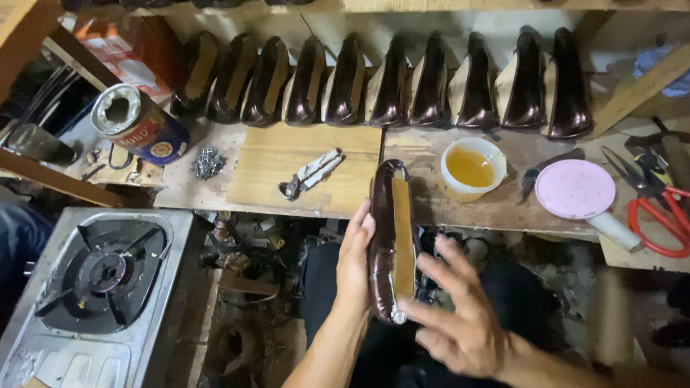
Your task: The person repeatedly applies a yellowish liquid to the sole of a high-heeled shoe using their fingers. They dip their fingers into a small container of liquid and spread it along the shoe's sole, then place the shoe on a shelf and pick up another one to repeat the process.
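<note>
My left hand grips a dark brown leather shoe upper stretched on a last, held sole side up so the tan insole faces me. Its toe end reaches over the front edge of the wooden bench. My right hand is at the shoe's near end, fingers spread, thumb and fingertips touching the heel part. The right hand is slightly blurred.
Several more lasted dark shoes stand in a row at the bench back. On the bench lie metal pincers, a pile of tacks, a tipped tin can, a tub of amber glue, a pink lid, red scissors. A gas stove sits lower left.
</note>
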Motion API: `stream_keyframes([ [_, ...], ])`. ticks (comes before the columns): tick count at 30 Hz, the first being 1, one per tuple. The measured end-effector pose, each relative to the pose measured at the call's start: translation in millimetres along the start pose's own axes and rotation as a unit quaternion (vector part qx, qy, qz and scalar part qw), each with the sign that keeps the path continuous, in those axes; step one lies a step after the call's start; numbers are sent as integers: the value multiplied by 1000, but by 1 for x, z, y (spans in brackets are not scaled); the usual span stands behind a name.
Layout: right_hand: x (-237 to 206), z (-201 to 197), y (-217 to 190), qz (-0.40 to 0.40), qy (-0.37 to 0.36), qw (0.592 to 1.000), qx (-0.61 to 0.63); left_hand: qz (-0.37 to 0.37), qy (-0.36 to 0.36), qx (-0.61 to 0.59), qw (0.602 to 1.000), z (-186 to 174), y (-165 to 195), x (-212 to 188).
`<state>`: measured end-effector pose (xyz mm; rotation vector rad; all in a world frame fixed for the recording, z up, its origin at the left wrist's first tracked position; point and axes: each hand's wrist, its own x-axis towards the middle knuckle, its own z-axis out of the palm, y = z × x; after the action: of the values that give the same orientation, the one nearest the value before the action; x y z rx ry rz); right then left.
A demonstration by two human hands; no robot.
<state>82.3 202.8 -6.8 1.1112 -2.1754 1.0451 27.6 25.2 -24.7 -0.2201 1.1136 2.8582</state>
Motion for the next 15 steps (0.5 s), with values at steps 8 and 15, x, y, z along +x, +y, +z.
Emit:
stream_keyframes([
  [8, 17, 1, 11, -61, -33, 995, -70, -26, 27, 46, 998, 0, -12, 6],
  [15, 17, 3, 15, -97, -7, 992, -83, -40, 38, 63, 997, -7, -11, 9],
])
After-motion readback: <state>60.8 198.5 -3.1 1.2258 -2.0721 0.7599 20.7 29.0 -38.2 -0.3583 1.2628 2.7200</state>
